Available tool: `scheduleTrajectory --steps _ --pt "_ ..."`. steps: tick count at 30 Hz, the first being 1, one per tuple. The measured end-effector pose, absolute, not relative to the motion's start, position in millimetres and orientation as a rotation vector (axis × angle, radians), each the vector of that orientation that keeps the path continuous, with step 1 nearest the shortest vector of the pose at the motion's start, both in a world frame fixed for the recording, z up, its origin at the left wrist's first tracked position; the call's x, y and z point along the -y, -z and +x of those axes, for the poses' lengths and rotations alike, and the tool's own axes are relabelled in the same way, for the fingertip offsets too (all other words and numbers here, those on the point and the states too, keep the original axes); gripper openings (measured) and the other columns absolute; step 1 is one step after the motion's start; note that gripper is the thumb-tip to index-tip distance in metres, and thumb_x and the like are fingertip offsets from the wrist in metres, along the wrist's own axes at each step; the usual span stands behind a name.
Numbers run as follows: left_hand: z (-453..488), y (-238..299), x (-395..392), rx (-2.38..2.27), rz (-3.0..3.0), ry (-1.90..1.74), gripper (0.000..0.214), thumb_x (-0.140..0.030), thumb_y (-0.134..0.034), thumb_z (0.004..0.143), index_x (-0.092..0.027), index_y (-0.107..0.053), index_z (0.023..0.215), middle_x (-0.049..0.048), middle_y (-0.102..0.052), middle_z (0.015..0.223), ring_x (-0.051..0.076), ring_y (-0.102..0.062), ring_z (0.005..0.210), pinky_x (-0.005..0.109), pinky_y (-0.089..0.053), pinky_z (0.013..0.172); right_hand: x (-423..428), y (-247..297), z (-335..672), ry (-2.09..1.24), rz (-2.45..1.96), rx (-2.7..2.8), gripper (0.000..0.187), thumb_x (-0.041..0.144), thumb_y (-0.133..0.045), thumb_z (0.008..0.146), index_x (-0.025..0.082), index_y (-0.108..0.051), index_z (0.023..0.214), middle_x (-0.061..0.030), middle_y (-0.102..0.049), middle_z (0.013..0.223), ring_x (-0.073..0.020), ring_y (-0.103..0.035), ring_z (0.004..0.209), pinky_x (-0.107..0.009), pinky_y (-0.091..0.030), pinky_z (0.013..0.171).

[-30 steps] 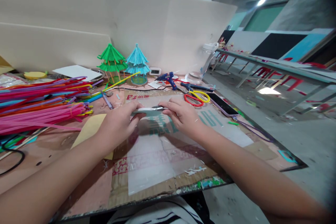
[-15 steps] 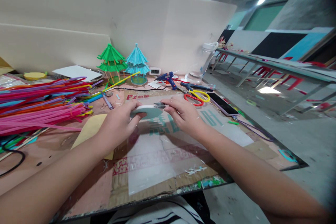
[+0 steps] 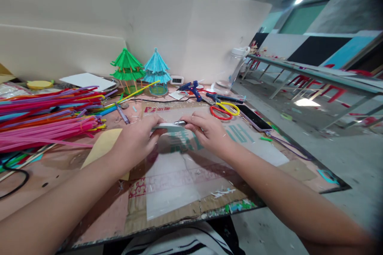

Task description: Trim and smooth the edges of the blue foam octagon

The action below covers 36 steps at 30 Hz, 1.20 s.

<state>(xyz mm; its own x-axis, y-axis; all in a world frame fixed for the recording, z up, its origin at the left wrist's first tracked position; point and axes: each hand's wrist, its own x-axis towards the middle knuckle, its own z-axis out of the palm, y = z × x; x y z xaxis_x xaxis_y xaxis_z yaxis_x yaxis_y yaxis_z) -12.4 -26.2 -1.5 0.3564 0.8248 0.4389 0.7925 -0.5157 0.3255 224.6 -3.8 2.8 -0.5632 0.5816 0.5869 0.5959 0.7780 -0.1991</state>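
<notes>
My left hand [image 3: 143,134] pinches a thin white round disc [image 3: 168,126] at its left edge, fingers above and thumb below. The disc is now seen almost edge-on. Between thumb and fingers, my right hand [image 3: 207,128] grips a small dark metal blade [image 3: 180,122], which lies at the disc's right rim; its handle, if any, is hidden in the hand. Both hands are above a translucent printed plastic sheet [image 3: 170,195] spread over cardboard. A cream-coloured paper piece [image 3: 103,147] lies beside my left forearm.
Bundles of coloured pipe cleaners [image 3: 48,123] fill the left side. Green [image 3: 127,65] and blue [image 3: 156,67] pavilion models stand behind. Further right are a glue gun [image 3: 193,87], scissors [image 3: 224,110], a phone [image 3: 253,118] and a clear jug [image 3: 233,69]. White scraps [image 3: 223,193] lie near the front edge.
The disc has tilted from showing its underside to nearly edge-on. The blade has turned slightly with my right hand and sits over the disc's rim. Both hands keep their grips.
</notes>
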Motion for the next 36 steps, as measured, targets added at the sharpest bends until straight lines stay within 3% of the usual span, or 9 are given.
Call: scheduleTrajectory --steps 36 --pt "-11.3 2.2 24.3 -1.529 2.582 -0.869 0.018 -0.027 -0.049 0.09 -0.021 -0.062 0.102 0.0037 -0.071 0.092 0.022 -0.065 0.082 0.029 -0.041 0.066 3.5 -0.8 224.0 -0.056 -0.883 2.246 0.034 0.038 -0.043 0.101 0.019 -0.066 0.116 -0.0042 -0.063 0.082 -0.0165 -0.056 0.075 -0.028 -0.041 0.069"
